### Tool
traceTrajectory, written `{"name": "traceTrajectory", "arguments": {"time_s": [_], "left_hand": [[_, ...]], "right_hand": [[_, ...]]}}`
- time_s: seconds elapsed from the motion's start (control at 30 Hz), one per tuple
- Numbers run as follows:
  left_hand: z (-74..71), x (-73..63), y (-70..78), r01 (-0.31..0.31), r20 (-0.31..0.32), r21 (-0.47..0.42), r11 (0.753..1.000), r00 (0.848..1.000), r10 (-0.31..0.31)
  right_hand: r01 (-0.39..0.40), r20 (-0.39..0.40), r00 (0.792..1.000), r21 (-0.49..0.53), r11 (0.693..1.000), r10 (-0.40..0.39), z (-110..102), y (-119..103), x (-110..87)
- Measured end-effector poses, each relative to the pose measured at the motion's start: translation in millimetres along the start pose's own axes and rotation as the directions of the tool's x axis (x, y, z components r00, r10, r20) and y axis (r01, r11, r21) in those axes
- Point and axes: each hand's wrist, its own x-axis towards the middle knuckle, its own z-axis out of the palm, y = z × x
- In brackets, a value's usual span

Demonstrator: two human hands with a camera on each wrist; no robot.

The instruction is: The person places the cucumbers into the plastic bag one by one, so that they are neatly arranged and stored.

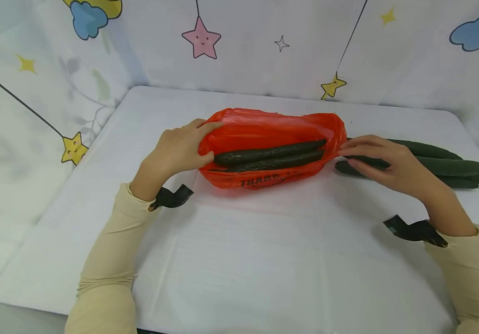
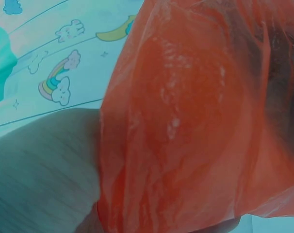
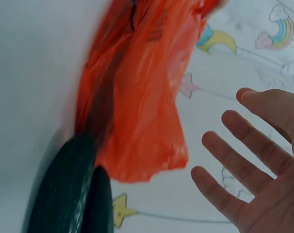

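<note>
A red plastic bag (image 1: 272, 125) with black print lies on its side, its mouth spread wide. Two long dark green cucumbers (image 1: 268, 155) are inside it. My left hand (image 1: 181, 146) holds the bag's left rim, thumb on the near side and fingers on the far side; red plastic (image 2: 176, 121) hides most of the fingers in the left wrist view. Beside the bag's right end is my right hand (image 1: 393, 162), over the tips of several more cucumbers (image 1: 448, 164). In the right wrist view its fingers (image 3: 239, 162) are spread and hold nothing, apart from the bag (image 3: 142, 97).
A white cloth-covered table (image 1: 256, 260) lies under everything. Behind it hangs a pale curtain (image 1: 247, 69) printed with stars and clouds. A black strap (image 1: 172, 197) sits at the left wrist and another black strap (image 1: 414, 230) at the right.
</note>
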Motion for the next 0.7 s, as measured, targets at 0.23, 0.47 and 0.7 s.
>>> {"name": "traceTrajectory", "arguments": {"time_s": [0.23, 0.47, 0.7], "left_hand": [[-0.2, 0.7, -0.5, -0.003, 0.001, -0.002, 1.0, 1.0, 0.003], [0.3, 1.3, -0.1, -0.01, 0.013, 0.003, 1.0, 1.0, 0.01], [1.1, 1.7, -0.1, -0.018, 0.009, 0.007, 1.0, 1.0, 0.017]], "right_hand": [[-0.246, 0.05, 0.966, -0.118, 0.962, 0.253, -31.2, 8.6, -21.6], [-0.413, 0.007, 0.909, -0.11, 0.904, 0.416, -42.9, 26.7, -39.7], [-0.497, 0.037, 0.863, -0.121, 0.859, 0.505, -48.2, 41.8, -52.6]]}}
